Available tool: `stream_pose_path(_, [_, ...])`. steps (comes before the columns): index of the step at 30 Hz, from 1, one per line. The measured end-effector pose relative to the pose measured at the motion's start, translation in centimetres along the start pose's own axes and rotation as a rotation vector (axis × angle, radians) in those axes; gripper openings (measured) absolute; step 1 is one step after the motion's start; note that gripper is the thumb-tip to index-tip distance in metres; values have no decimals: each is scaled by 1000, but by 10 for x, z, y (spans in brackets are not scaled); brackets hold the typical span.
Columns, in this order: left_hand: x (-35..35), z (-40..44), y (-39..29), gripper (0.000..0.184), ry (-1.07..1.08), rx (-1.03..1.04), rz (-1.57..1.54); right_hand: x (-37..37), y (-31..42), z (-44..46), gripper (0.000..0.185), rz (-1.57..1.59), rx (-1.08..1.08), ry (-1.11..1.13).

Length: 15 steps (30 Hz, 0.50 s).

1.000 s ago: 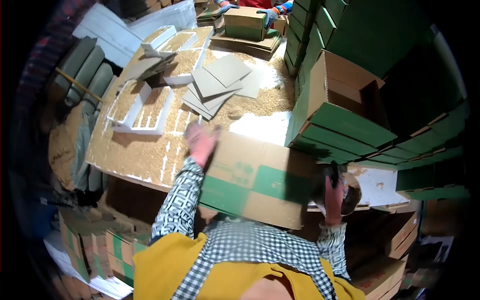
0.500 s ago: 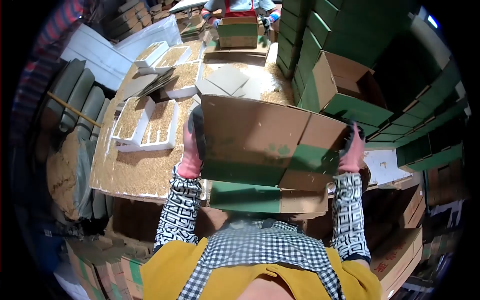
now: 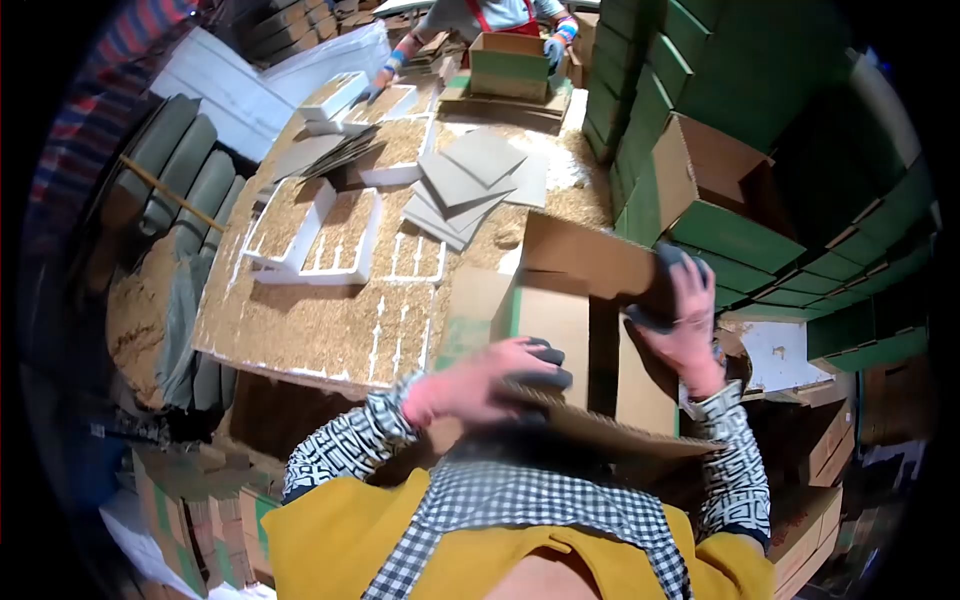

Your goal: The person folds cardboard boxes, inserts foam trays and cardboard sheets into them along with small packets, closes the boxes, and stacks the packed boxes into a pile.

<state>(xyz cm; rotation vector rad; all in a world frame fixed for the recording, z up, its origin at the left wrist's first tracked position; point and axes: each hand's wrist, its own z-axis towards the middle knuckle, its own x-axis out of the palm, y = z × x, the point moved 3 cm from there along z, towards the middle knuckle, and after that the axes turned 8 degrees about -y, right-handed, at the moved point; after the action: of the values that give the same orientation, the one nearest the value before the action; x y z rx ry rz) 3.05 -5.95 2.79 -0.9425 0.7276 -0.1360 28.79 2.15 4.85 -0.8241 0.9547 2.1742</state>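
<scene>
A cardboard box (image 3: 555,318), brown with green, stands partly opened in front of my body, its flaps raised. My left hand (image 3: 490,378), in a pink glove with dark fingertips, lies over the near left edge of the box by the near flap, its fingers bent. My right hand (image 3: 690,315), gloved alike, grips the far right flap at the box's right side. Beneath the box's left side a flat brown-and-green cardboard sheet (image 3: 470,310) shows. Grey card pieces (image 3: 465,180) lie in a loose pile beyond the box.
White foam trays (image 3: 345,240) with grainy material stand on the strewn table (image 3: 300,335) at left. An open green box (image 3: 730,215) and tall green stacks (image 3: 640,90) rise at right. Across the table, a co-worker (image 3: 490,15) has one hand on a box (image 3: 508,68), another by the trays.
The flat cardboard held between my hands has been opened into a box shape. My left hand has moved right and nearer. The co-worker's one hand has left their box and reached toward the trays.
</scene>
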Motion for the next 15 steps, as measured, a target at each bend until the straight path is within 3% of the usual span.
stream_pose_path(2, [-12, -18, 10, 55, -248, -303, -451, -27, 14, 5, 83, 571, 189, 51])
stream_pose_path(3, [-9, -35, 25, 58, -424, -420, -648, -34, 12, -6, 85, 545, 102, 175])
stream_pose_path(4, [-11, -45, 28, 63, -551, -501, -470, -41, 12, -17, 87, 385, -88, 317])
stream_pose_path(5, [-14, -53, 31, 68, -669, -581, -287, -40, -4, -40, 90, 606, -112, 537])
stream_pose_path(6, [-10, -61, 44, 67, -834, -561, -321, -38, 7, -46, 89, 620, -62, 824])
stream_pose_path(7, [-9, -72, 52, 70, -800, -638, -240, -31, 19, -55, 79, 371, -303, 783])
stream_pose_path(9, [-13, -60, 32, 74, -725, -740, -350, -22, 0, -63, 66, 206, -432, 673])
stream_pose_path(10, [-7, -70, 46, 69, -625, -720, -700, -14, -10, -59, 64, 117, -449, 585])
stream_pose_path(11, [8, -104, 88, 62, -663, -896, -1021, -5, -24, -53, 73, 105, -525, 439])
stream_pose_path(13, [15, -112, 97, 60, -906, -617, -996, 3, -37, -26, 78, 438, -149, 297])
stream_pose_path(14, [7, -103, 78, 67, -575, -201, -1428, 7, -41, -14, 72, 851, 3, 218])
stream_pose_path(15, [-6, -88, 44, 69, -707, -419, -965, 15, -57, -14, 55, 1108, 422, 328])
